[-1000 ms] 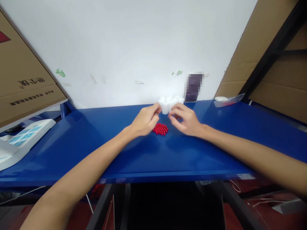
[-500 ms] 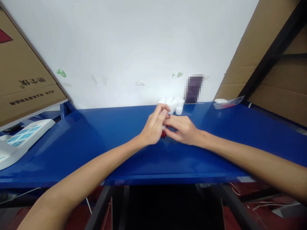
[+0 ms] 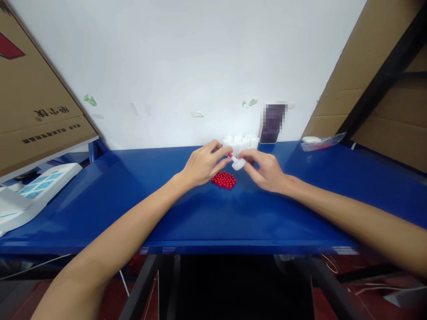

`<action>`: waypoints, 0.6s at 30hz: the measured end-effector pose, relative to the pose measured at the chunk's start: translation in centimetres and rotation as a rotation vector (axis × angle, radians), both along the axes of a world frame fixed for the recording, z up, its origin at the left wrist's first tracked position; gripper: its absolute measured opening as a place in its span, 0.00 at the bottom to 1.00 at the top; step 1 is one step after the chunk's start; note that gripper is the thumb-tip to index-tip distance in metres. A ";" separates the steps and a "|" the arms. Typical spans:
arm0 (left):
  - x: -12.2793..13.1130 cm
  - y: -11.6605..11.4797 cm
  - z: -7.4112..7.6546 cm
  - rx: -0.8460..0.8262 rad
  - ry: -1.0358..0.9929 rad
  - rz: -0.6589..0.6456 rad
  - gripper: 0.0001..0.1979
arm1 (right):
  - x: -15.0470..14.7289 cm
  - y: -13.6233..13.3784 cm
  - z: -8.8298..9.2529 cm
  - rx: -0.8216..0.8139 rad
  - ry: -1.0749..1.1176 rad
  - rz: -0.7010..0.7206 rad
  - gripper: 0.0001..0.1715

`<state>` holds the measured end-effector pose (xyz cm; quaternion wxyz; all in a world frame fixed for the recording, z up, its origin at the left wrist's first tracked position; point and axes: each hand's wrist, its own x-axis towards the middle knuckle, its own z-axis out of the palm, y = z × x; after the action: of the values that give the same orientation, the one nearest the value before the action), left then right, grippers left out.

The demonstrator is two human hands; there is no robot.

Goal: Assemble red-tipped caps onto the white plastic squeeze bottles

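Note:
A small heap of red beads [image 3: 224, 180] lies on the blue table [image 3: 133, 209]. Just above it my left hand [image 3: 202, 165] pinches one red bead [image 3: 230, 155] between thumb and fingertips. My right hand [image 3: 263, 169] holds a small white cup [image 3: 239, 163] tilted toward the left hand, its mouth almost touching the bead. A cluster of several more white cups [image 3: 240, 141] stands behind the hands, against the wall.
A dark blurred object [image 3: 272, 126] leans on the wall right of the cups. A clear plastic bag [image 3: 320, 141] lies at the far right. A white scale [image 3: 30, 195] and a cardboard box [image 3: 36, 106] sit at the left.
The hands had dropped onto the bead heap and covered it; now they have lifted and parted slightly, the left with one bead, the right with a cup.

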<state>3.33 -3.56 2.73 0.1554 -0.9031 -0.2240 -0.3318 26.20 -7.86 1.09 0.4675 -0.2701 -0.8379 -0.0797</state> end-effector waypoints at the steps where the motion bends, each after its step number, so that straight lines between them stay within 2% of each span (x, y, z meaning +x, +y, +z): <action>1: -0.1 0.1 0.0 0.024 0.016 -0.003 0.16 | 0.0 -0.1 0.0 -0.020 -0.012 0.009 0.09; 7: -0.2 0.0 0.3 0.123 0.103 -0.021 0.16 | 0.2 0.0 -0.3 -0.083 -0.035 0.010 0.08; 14: 0.2 -0.2 -0.4 0.039 0.182 -0.059 0.19 | 0.3 0.1 -0.3 -0.178 -0.003 -0.021 0.07; 18: 0.3 -0.3 -0.5 0.006 0.220 -0.093 0.19 | 0.4 0.2 -0.2 -0.305 0.026 0.138 0.11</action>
<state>3.65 -3.82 2.27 0.1660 -0.9431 -0.1624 -0.2380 26.64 -7.70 0.88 0.4360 -0.2806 -0.8509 0.0843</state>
